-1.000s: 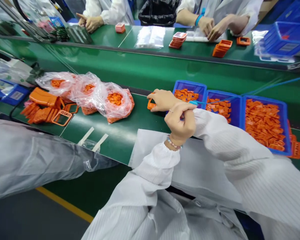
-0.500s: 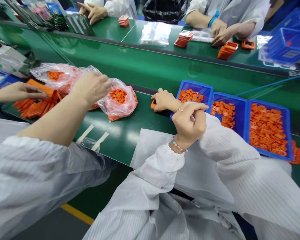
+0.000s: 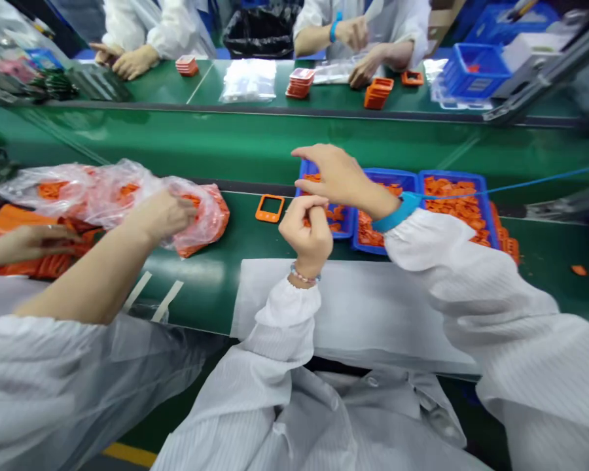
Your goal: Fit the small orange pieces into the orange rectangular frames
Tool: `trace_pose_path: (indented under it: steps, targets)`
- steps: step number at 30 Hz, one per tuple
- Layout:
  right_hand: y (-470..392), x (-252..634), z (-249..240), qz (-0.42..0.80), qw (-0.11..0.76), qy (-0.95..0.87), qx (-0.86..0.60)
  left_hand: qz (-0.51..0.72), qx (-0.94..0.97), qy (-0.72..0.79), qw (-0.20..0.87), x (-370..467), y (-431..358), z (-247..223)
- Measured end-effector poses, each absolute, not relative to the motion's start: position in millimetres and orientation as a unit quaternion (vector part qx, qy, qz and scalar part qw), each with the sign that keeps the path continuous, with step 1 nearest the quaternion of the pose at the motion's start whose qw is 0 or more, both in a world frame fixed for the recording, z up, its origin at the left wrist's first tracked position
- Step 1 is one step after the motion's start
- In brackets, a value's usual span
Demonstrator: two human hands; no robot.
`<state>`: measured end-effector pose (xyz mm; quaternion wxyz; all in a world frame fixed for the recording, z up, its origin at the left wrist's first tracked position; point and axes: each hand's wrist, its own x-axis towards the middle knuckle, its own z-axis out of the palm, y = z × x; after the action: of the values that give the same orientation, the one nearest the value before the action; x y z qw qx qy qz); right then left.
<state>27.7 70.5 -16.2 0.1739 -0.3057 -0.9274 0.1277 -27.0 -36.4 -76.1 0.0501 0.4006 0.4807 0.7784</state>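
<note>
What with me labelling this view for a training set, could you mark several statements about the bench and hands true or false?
1. The orange frame lies on the bench, left of the blue bins. True.
2. The right hand grips that frame. False: it is apart from it, open over the leftmost bin.
3. The left hand has its fingers curled. True.
4. The white sheet lies beyond the bins. False: it lies on their near side.

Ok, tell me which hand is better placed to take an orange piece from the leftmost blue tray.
Probably the right hand: it is over the blue tray, fingers spread; the left hand is curled and may hold something.
</note>
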Motion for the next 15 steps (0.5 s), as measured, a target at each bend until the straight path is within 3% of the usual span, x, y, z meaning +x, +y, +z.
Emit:
trace_pose_path:
  steps: [6,11,13,15]
  targets:
    - [82,193,14,0.107,0.259,-0.862,-0.422,0.769,0.388,0.505,0.056,-24,-32,-73]
    - [87,335,-4,0.064,0.336,-0.721,-0.603,0.791,0.354,0.496,0.056,-26,-26,-65]
    - [81,374,-22,0.082,0.297,-0.684,-0.662,0.788,0.359,0.498,0.056,-26,-26,-64]
    - [72,399,-45,0.122,0.191,-0.688,-0.690,0.771,0.370,0.514,0.068,-25,-26,-64]
